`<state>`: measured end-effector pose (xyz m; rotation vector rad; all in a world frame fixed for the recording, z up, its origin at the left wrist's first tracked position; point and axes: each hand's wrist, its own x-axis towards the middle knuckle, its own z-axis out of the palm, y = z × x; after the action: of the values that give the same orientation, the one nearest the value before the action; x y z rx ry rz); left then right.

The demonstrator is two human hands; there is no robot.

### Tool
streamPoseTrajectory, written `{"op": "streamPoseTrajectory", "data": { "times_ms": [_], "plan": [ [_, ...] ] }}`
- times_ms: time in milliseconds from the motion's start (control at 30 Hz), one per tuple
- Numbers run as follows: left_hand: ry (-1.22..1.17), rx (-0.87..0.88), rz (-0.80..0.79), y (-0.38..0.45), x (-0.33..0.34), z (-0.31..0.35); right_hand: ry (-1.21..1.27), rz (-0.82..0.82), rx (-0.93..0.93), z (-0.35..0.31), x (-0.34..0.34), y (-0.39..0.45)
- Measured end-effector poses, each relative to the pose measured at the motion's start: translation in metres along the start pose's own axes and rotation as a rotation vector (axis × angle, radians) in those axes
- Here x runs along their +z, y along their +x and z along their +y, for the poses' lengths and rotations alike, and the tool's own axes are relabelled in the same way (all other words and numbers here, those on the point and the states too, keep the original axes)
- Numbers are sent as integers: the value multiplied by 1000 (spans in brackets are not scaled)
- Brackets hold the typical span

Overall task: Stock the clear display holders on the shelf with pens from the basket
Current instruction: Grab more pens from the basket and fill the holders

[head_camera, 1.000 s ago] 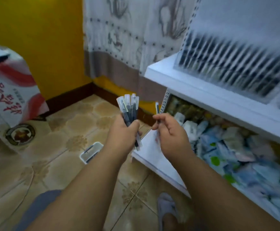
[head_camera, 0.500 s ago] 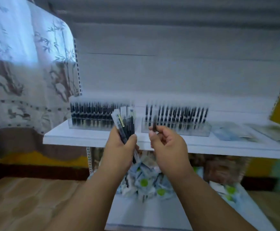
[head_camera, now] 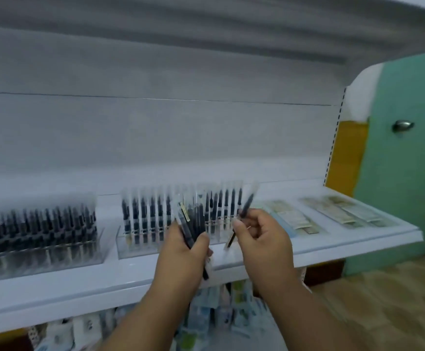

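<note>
Hands are raised before the shelf [head_camera: 307, 252]: our left hand [head_camera: 181, 252] grips a bundle of pens [head_camera: 193, 224], our right hand [head_camera: 262, 239] pinches a single pen [head_camera: 244, 206] near the right holder [head_camera: 140, 239].

Pretty soft, flat, bluish indoor light, no hard shadows or glare. Whole frame is motion-smeared: the dark pens in the clear plastic display holders [head_camera: 160, 224] streak vertically, and the white metal shelf [head_camera: 79, 287] bows from wide-angle distortion at its left and right edges.
</note>
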<state>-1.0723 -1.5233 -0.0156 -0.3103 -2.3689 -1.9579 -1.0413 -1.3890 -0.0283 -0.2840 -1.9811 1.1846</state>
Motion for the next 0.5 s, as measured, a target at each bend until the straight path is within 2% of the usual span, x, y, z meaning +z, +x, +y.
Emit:
{"op": "streamPoseTrajectory", "data": {
  "times_ms": [267, 500],
  "plan": [
    [-41, -16, -55, 38, 8, 0, -167, 58, -27, 10, 10, 73],
    [-85, -31, -86, 53, 10, -9, -287, -13, -28, 21, 42, 93]
  ]
}}
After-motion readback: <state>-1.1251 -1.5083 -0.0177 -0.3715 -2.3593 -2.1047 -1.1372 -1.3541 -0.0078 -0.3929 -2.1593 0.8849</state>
